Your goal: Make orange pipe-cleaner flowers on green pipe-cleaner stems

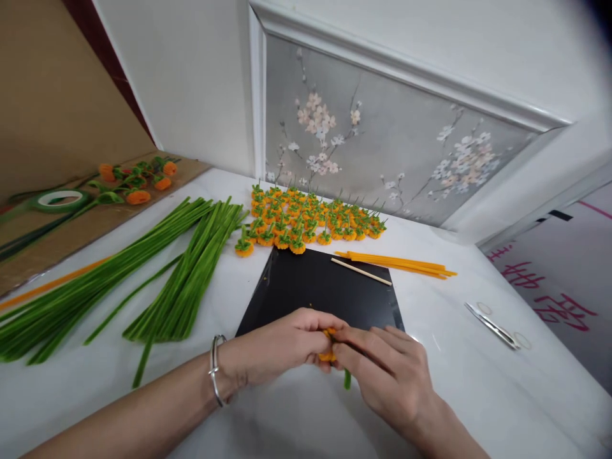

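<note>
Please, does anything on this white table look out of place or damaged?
Nothing looks clearly damaged. One green stem pokes out beyond the near end of its bundle, unlike its neighbours, and tiny specks lie on the black mat.

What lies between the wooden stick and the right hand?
In the head view, only a bare stretch of the black board lies between the wooden stick and the right hand.

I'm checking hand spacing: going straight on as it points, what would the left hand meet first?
Probably the right hand, close by at the orange piece; whether the two hands touch is unclear.
</note>
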Available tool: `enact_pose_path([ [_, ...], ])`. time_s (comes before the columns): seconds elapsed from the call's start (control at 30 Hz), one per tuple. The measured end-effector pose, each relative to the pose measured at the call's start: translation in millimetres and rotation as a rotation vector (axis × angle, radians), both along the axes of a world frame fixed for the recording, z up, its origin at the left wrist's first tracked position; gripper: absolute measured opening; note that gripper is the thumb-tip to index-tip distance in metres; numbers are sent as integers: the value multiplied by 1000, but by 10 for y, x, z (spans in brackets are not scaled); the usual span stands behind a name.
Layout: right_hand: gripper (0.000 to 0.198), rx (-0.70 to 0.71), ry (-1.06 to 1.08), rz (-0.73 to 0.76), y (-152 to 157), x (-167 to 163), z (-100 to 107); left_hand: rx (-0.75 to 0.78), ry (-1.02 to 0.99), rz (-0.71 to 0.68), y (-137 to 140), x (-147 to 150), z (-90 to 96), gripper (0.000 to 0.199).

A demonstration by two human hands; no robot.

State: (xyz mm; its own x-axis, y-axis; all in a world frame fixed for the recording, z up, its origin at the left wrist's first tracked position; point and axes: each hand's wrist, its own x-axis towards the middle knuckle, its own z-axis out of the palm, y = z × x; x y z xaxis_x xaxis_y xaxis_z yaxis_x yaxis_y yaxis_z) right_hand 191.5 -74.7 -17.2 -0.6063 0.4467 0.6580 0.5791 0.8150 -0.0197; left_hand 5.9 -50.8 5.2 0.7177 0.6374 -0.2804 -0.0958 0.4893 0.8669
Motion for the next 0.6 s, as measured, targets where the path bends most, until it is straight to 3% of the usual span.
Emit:
enact_pose_path([
  [0.17,16,74,-53,-35,-31,7,26,-48,-42,30,-24,24,29,23],
  [0.27,20,68,-45,-82,-34,-25,34,77,-12,48,-39,51,41,20],
  [0.33,22,7,32,-122,-28,-54,23,229,39,100,-62,82,5,20],
  [0.47,22,-254,258,-169,-6,-103,-25,510,162,319,-142,162,-154,30],
  [0.53,20,-347,335,-183,1,-113,-38,522,200,390,-174,191,-214,35],
  [0.6,20,-374,378,-190,4,-112,-38,412,145,414,-179,197,-225,40],
])
